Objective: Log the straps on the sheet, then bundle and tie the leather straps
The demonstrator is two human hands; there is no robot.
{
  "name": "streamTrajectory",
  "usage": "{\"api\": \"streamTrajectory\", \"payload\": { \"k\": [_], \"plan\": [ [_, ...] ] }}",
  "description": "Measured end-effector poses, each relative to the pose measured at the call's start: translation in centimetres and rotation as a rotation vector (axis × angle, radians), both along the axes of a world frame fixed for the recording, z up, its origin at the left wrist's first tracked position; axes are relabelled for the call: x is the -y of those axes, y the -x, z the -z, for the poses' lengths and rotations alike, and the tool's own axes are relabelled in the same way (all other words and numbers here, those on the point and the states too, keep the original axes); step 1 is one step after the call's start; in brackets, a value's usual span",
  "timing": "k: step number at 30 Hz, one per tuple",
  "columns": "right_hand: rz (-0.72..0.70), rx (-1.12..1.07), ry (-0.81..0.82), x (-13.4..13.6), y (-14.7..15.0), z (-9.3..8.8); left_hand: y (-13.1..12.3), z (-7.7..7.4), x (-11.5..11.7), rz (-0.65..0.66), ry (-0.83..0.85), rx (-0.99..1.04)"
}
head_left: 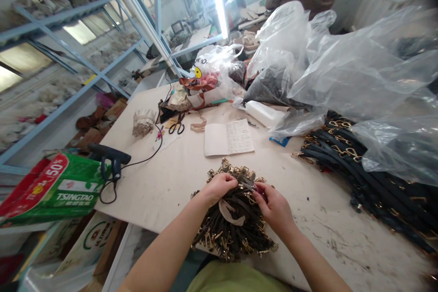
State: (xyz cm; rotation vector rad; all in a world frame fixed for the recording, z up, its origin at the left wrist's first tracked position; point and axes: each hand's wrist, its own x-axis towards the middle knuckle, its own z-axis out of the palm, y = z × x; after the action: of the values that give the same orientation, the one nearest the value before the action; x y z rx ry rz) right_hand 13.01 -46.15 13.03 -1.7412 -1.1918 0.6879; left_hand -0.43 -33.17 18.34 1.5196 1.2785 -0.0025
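Both hands on a tied bundle of dark leather straps with brass clasps (236, 219) at the bench's (171, 182) near edge.
Left hand (219, 187) and right hand (273, 205): each grip clamped on the bundle's top. Beyond: open paper notebook (228, 138), black-handled scissors (176, 125); right, clear plastic bags (359, 68) over more straps.

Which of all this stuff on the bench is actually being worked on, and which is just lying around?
In hand:
left hand
right hand
bundle of dark straps with brass clasps

Lying about:
open notebook
scissors
heat gun
green Tsingtao box
pile of long black straps
clear plastic bags
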Motion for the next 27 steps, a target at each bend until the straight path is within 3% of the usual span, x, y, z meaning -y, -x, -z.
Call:
{"api": "streamTrajectory", "payload": {
  "k": [3,10,27],
  "plan": [
    [-0.041,0.131,-0.046,-0.2,0.1,0.4,0.6,0.4,-0.1,-0.061,0.061,0.087],
    [-0.024,0.298,-0.069,-1.1,1.0,0.7,0.7,-0.1,0.3,-0.07,0.029,0.104],
    [0.023,0.201,-0.034,-1.1,2.2,1.0,1.2,-0.1,0.8,-0.067,-0.092,0.104]
  ]
}}
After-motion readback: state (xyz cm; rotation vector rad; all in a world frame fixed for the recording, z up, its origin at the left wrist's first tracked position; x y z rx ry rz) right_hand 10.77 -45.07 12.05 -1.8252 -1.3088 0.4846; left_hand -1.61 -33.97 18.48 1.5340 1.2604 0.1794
